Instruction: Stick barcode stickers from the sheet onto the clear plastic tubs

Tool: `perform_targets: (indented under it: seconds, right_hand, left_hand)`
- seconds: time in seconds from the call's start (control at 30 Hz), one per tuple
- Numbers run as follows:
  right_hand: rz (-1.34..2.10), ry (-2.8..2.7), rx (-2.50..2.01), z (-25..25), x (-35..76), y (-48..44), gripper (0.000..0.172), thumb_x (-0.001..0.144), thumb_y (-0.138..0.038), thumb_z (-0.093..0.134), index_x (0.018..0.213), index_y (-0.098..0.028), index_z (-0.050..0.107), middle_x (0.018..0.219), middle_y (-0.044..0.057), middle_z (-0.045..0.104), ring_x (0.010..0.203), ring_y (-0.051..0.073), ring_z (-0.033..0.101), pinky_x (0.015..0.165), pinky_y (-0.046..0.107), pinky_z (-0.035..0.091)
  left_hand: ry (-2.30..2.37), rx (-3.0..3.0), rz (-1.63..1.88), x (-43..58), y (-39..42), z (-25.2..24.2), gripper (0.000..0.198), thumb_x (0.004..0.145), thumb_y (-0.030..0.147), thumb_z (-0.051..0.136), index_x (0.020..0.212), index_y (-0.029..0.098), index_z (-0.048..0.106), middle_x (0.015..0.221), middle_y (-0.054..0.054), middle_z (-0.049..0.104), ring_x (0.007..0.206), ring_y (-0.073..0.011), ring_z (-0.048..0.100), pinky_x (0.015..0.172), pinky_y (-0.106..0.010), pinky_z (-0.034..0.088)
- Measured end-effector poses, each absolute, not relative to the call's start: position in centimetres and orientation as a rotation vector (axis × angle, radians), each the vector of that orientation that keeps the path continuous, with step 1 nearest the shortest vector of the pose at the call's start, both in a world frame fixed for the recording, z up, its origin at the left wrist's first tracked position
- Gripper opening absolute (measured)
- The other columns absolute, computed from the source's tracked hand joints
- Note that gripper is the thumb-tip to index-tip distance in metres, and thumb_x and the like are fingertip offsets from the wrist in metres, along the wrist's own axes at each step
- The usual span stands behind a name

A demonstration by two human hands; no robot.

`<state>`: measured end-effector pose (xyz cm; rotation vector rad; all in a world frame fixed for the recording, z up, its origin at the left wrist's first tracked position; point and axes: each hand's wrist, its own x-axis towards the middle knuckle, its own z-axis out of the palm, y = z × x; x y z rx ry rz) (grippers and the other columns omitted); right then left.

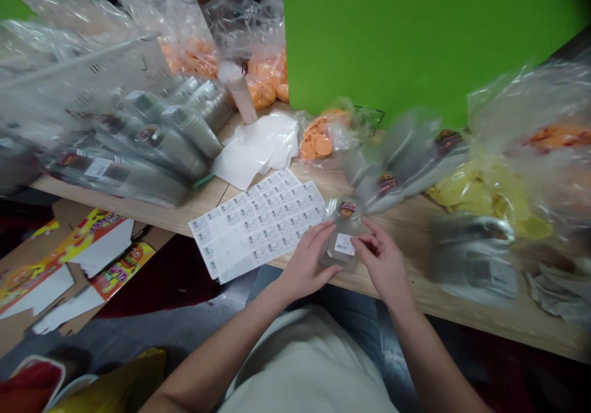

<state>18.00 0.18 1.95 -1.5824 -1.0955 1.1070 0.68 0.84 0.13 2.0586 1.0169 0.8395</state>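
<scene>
A clear plastic pack [344, 240], bearing a white barcode label [344, 244] and a round printed sticker [347, 209], is located at lower center of the frame, over the front edge of the wooden table [466, 296]. It is grasped from both sides by the left hand [307, 262] and the right hand [381, 259]. A sheet of barcode labels [253, 222] is laid just left of it. The smooth plastic is judged liable to slip from the fingers, and the pack could fall past the table edge. Contact from the left hand could shift the sheet.
</scene>
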Motion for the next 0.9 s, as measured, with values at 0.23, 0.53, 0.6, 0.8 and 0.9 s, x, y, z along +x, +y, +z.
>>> perform_targets:
  seconds: [0.23,0.53,0.6,0.8,0.9]
  right_hand:
    - [1.105,-1.074,-1.635,2.0,17.5,0.1,0.052,0.072,-0.038,0.063,0.118,-0.017,0.049,0.077,0.002,0.064,0.070,0.015,0.060,0.072,0.032,0.049]
    - [1.065,-1.133,-1.707,2.2,17.2,0.1,0.051,0.072,-0.038,0.062,0.117,-0.016,0.050,0.078,0.003,0.065,0.070,0.016,0.061,0.075,0.034,0.047]
    - [1.041,-1.145,-1.718,1.9,17.3,0.1,0.051,0.072,-0.037,0.062,0.117,-0.017,0.050,0.078,0.003,0.065,0.071,0.017,0.061,0.075,0.035,0.047]
    - [0.948,-1.255,-1.766,1.4,17.1,-0.5,0.046,0.076,-0.037,0.058,0.116,-0.017,0.051,0.079,0.004,0.066,0.070,0.016,0.060,0.071,0.033,0.048]
    - [0.676,-1.473,-1.822,1.4,16.9,-0.8,0.038,0.080,-0.036,0.054,0.113,-0.019,0.055,0.085,0.005,0.066,0.077,0.018,0.059,0.073,0.034,0.047]
  left_hand:
    - [1.098,2.018,0.878,0.3,-0.3,-1.0,0.060,0.083,0.025,0.053,0.137,0.020,0.025,0.140,-0.012,0.035,0.131,-0.0228,0.030,0.108,-0.045,0.027]
    - [1.088,2.069,0.876,-0.1,-0.7,-1.3,0.056,0.085,0.023,0.051,0.135,0.020,0.028,0.135,-0.013,0.041,0.127,-0.0213,0.036,0.105,-0.043,0.033]
    - [1.053,2.148,0.831,-0.3,-0.6,-1.2,0.052,0.086,0.022,0.048,0.134,0.021,0.031,0.137,-0.013,0.037,0.129,-0.0216,0.034,0.106,-0.042,0.033]
    - [1.067,2.324,0.711,-0.7,-0.6,-1.4,0.045,0.087,0.024,0.046,0.132,0.025,0.040,0.140,-0.013,0.031,0.132,-0.0248,0.030,0.105,-0.044,0.034]
    - [1.084,2.374,0.692,-0.6,-0.6,-1.5,0.043,0.087,0.024,0.045,0.131,0.025,0.042,0.140,-0.013,0.032,0.132,-0.0253,0.028,0.105,-0.045,0.034]
